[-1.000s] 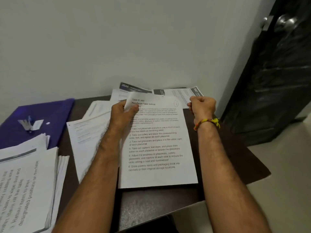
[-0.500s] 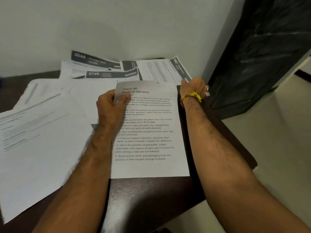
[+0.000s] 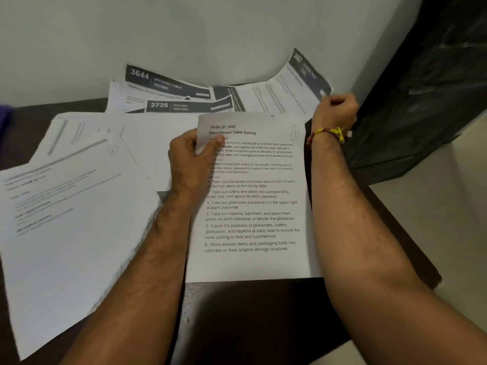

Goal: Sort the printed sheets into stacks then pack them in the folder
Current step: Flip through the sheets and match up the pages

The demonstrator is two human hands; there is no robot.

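Note:
A printed sheet headed "Four-Person Table Setting" lies on the dark table in front of me. My left hand pinches its top left corner, thumb on the text. Farther back on the right, my right hand grips the corner of a sheet with a dark header numbered 3667, and that sheet curls up off the table. More dark-headed sheets, 3644 and 2726, lie at the back by the wall. Only a purple sliver of the folder shows at the left edge.
Several loose white sheets fan over the left half of the table. A white wall stands right behind the table. A dark door is at the right, with pale floor below it.
My right hand let go of the table-setting sheet, moved back and right, and took hold of the 3667 sheet, lifting its corner. The view swung right, so the folder slid out of view.

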